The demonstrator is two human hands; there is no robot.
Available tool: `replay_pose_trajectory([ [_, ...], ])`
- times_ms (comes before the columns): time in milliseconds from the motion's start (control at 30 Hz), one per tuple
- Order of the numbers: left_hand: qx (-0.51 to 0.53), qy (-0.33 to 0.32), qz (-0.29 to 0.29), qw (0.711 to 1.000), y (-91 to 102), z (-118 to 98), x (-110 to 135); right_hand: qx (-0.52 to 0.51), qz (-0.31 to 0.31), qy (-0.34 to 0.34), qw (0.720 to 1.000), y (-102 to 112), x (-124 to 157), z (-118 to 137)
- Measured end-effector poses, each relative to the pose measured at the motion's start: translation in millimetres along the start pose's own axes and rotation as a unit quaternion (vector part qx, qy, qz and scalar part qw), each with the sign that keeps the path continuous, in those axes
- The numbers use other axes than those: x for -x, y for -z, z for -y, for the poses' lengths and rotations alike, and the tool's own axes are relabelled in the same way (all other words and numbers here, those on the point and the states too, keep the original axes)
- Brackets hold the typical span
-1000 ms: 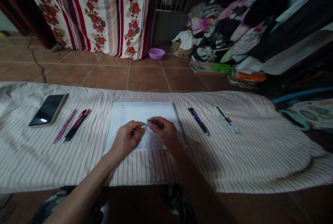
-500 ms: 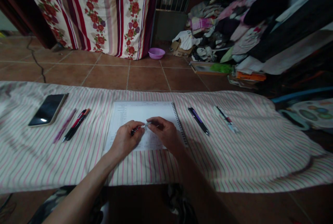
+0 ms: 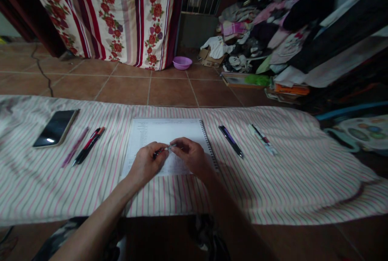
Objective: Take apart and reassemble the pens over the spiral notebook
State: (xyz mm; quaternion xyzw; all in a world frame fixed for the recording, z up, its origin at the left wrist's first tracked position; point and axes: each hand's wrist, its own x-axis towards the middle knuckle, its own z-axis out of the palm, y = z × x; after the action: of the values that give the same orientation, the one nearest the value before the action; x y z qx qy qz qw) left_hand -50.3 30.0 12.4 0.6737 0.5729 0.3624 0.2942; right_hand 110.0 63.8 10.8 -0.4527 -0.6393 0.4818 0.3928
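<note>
Pen (image 3: 167,148): left hand (image 3: 149,158) and right hand (image 3: 190,155), fingers nearly closed, pinch it over the spiral notebook (image 3: 174,127); smartphone (image 3: 56,128) at notebook's 9 o'clock.

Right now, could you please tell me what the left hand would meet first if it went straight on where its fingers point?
Probably the right hand, which pinches the same slim object as the left hand; exact depth is unclear.

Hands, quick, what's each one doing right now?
Left hand: closed, holding a slim pen-like thing.
Right hand: closed, pinching the same thing's other end.
</note>
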Motion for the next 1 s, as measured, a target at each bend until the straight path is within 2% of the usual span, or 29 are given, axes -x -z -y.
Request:
replay_pose_trajectory([
  [300,0.035,0.043,-0.024,0.998,-1.8,-1.6,-0.4,0.01,-0.002,0.004,1.0,-1.6,-0.2,-1.7],
  [533,0.046,0.043,-0.01,0.998,-1.0,-1.3,-0.1,-0.012,0.023,0.001,1.0,-0.8,0.3,0.4],
  [1000,-0.001,0.02,-0.006,1.0,-1.5,3.0,0.9,0.025,0.004,0.0,1.0,-0.9,0.3,0.0],
])
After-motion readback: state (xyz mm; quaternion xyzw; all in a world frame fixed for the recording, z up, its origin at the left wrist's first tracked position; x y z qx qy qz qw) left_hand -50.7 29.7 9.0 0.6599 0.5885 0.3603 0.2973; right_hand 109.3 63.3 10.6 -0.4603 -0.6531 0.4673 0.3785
